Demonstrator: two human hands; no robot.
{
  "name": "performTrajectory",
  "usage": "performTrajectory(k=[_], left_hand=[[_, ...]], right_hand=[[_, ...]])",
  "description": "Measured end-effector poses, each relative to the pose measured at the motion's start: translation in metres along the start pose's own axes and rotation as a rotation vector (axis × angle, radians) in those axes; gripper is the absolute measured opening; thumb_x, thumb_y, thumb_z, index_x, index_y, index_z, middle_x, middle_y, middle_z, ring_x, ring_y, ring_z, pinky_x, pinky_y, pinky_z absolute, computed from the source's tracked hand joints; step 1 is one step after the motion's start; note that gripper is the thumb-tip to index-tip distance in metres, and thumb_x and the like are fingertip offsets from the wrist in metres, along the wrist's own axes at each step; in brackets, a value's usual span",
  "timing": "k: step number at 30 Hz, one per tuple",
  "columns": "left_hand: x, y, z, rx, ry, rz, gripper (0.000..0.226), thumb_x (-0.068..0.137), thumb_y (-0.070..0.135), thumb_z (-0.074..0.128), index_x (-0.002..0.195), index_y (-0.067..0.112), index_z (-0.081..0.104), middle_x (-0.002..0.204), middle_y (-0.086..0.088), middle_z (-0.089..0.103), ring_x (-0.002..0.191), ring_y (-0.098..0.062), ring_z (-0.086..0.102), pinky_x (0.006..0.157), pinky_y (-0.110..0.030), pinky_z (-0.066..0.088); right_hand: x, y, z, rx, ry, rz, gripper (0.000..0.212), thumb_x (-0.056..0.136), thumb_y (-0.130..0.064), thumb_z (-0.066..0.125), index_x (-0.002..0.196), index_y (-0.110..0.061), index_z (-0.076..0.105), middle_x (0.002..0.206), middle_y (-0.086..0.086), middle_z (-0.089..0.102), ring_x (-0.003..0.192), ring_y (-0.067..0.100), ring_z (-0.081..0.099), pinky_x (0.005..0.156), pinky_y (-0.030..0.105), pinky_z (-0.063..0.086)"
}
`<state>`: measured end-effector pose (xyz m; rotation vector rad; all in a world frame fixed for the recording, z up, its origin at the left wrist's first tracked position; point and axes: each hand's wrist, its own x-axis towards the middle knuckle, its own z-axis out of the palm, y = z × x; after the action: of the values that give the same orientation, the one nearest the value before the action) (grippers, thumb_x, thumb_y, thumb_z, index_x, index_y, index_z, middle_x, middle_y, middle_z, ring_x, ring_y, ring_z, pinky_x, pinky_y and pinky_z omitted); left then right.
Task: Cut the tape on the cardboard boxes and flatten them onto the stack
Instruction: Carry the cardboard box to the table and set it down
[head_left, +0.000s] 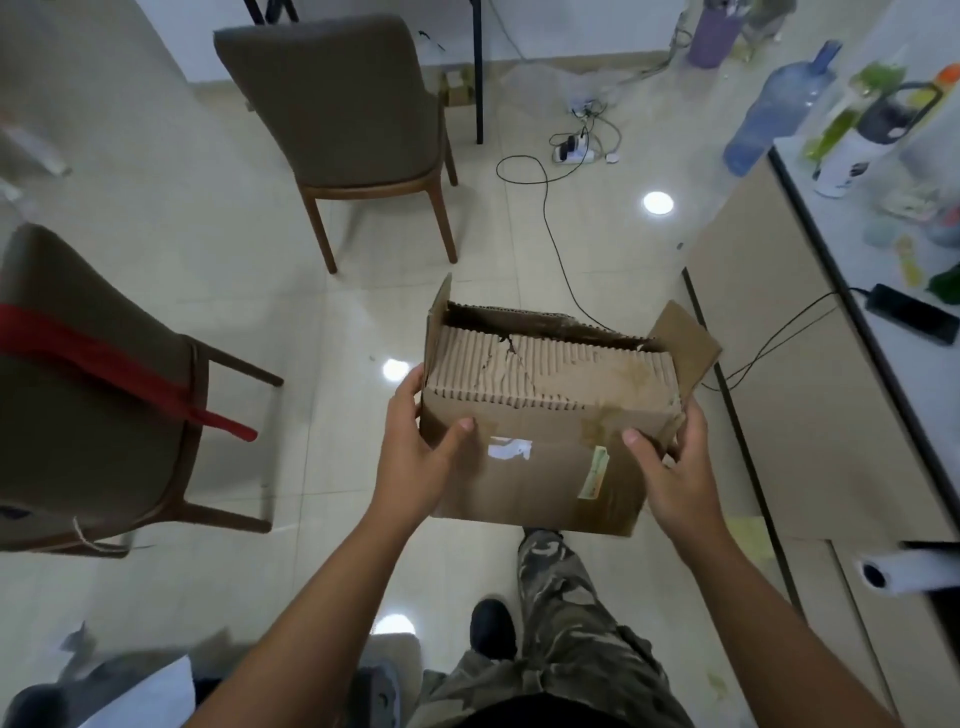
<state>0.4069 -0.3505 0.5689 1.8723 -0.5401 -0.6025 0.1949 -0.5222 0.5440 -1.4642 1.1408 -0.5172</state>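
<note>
Brown cardboard box (540, 441), flaps partly open, torn corrugated top: gripped at its sides by left hand (415, 457) and right hand (670, 467), above tiled floor (260, 260).

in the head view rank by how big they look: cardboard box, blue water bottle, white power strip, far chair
1. far chair
2. cardboard box, close to the chair and nearer the camera, so unsure
3. blue water bottle
4. white power strip

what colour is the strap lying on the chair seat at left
Red: the strap lies across the grey-brown chair seat, clearest in the head view.
</note>
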Motion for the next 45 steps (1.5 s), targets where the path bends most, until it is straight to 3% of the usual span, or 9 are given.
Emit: performTrajectory(k=[6, 11, 15, 21, 24, 29, 37, 41, 45], left_hand=[[0.079, 0.032, 0.017, 0.066, 0.023, -0.019, 0.07, 0.09, 0.029, 0.069, 0.122, 0.073, 0.026, 0.119, 0.039, 0.048, 0.113, 0.007, 0.052, 0.088, -0.016, 0.046], [0.153, 0.06, 0.032, 0.023, 0.151, -0.049, 0.062, 0.093, 0.034, 0.066, 0.142, 0.049, 0.032, 0.139, 0.018, 0.048, 0.122, -0.01, 0.054, 0.096, -0.034, 0.053], [0.203, 0.078, 0.04, -0.059, 0.222, -0.119, 0.061, 0.086, 0.048, 0.068, 0.138, 0.039, 0.036, 0.128, 0.026, 0.051, 0.116, -0.008, 0.057, 0.09, -0.033, 0.055], [0.292, 0.097, 0.044, -0.173, 0.135, -0.126, 0.051, 0.087, 0.043, 0.069, 0.116, 0.069, 0.035, 0.121, 0.039, 0.046, 0.111, 0.0, 0.055, 0.077, -0.016, 0.048], [0.348, 0.104, 0.04, -0.2, 0.03, -0.123, 0.059, 0.086, 0.048, 0.066, 0.12, 0.077, 0.027, 0.124, 0.039, 0.043, 0.113, 0.001, 0.052, 0.077, -0.017, 0.046], [0.444, 0.113, 0.025, -0.283, -0.023, -0.198, 0.058, 0.079, 0.052, 0.062, 0.131, 0.046, 0.035, 0.137, 0.019, 0.045, 0.122, -0.009, 0.051, 0.08, -0.023, 0.048], [0.593, 0.161, 0.034, -0.244, -0.143, -0.097, 0.055, 0.082, 0.045, 0.057, 0.133, 0.057, 0.039, 0.134, 0.025, 0.046, 0.121, -0.001, 0.049, 0.092, -0.03, 0.05], [0.657, 0.171, 0.06, -0.226, -0.158, -0.089, 0.047, 0.094, 0.034, 0.059, 0.134, 0.048, 0.038, 0.127, 0.028, 0.049, 0.11, 0.008, 0.053, 0.075, -0.013, 0.049], [0.722, 0.185, 0.094, -0.21, -0.129, -0.101, 0.045, 0.095, 0.03, 0.059, 0.134, 0.029, 0.037, 0.123, 0.01, 0.053, 0.092, 0.014, 0.058, 0.069, -0.006, 0.047]], right_hand=[[0.092, -0.019, 0.013, 0.101, -0.026, 0.036, 0.066, 0.09, -0.031, 0.07, 0.141, -0.043, 0.03, 0.138, -0.005, 0.052, 0.116, 0.007, 0.056, 0.088, 0.035, 0.055], [0.177, -0.048, 0.018, 0.079, -0.148, 0.028, 0.053, 0.092, -0.022, 0.066, 0.139, -0.036, 0.046, 0.127, -0.011, 0.062, 0.117, 0.015, 0.06, 0.092, 0.039, 0.055], [0.238, -0.083, 0.023, 0.048, -0.291, 0.035, 0.072, 0.095, -0.025, 0.063, 0.146, -0.055, 0.022, 0.133, -0.019, 0.052, 0.117, 0.004, 0.054, 0.088, 0.032, 0.053], [0.322, -0.121, 0.044, -0.008, -0.214, 0.052, 0.057, 0.094, -0.025, 0.063, 0.134, -0.046, 0.028, 0.132, -0.013, 0.049, 0.104, -0.003, 0.051, 0.074, 0.024, 0.044], [0.37, -0.139, 0.057, -0.011, -0.168, 0.055, 0.049, 0.094, -0.024, 0.062, 0.128, -0.045, 0.033, 0.131, -0.01, 0.05, 0.109, 0.005, 0.053, 0.084, 0.036, 0.048], [0.447, -0.186, 0.081, -0.002, -0.157, 0.053, 0.056, 0.094, -0.035, 0.059, 0.139, -0.054, 0.033, 0.124, -0.023, 0.053, 0.115, 0.011, 0.053, 0.094, 0.047, 0.05], [0.542, -0.23, 0.105, 0.161, 0.01, 0.09, 0.044, 0.07, -0.062, 0.055, 0.112, -0.054, 0.046, 0.119, -0.015, 0.061, 0.103, 0.007, 0.062, 0.074, 0.03, 0.049], [0.599, -0.241, 0.1, 0.186, 0.03, 0.061, 0.035, 0.075, -0.058, 0.055, 0.108, -0.07, 0.048, 0.116, -0.03, 0.062, 0.106, -0.001, 0.062, 0.086, 0.032, 0.048], [0.673, -0.252, 0.094, 0.228, -0.009, 0.03, 0.057, 0.078, -0.052, 0.055, 0.135, -0.048, 0.049, 0.127, -0.017, 0.063, 0.113, 0.007, 0.062, 0.092, 0.036, 0.049]])
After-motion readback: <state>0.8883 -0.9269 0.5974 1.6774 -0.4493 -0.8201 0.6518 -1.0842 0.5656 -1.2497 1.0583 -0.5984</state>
